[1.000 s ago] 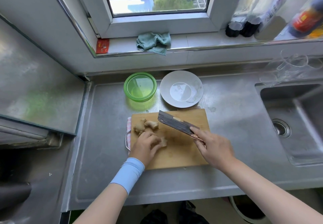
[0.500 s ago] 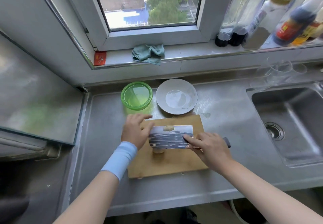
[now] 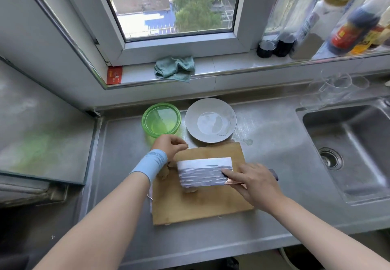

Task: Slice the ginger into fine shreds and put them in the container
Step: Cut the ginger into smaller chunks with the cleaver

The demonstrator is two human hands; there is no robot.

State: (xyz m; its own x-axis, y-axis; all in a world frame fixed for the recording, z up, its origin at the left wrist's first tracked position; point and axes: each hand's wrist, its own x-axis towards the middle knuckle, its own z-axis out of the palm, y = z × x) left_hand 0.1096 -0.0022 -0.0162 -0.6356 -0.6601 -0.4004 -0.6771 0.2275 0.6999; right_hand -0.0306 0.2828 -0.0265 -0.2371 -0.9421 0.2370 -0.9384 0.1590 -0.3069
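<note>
The cutting board lies at the centre of the frame on a steel counter. A wide knife lies flat on it, the broad side of its blade facing up. The right hand grips the knife's handle with curled fingers, and the forefinger is stretched out along the blade.

The ginger is on the board. One piece peeks out from under the blade's lower edge, and more shows just left of the blade, beside the left wrist.

The left hand hovers over the board's upper left corner, fingers curled in with the thumb near their tips. I cannot tell whether they pinch anything.

Just above that hand stands the green container, with a grey plate beside it on its right. A sink is at the right edge of the frame.
</note>
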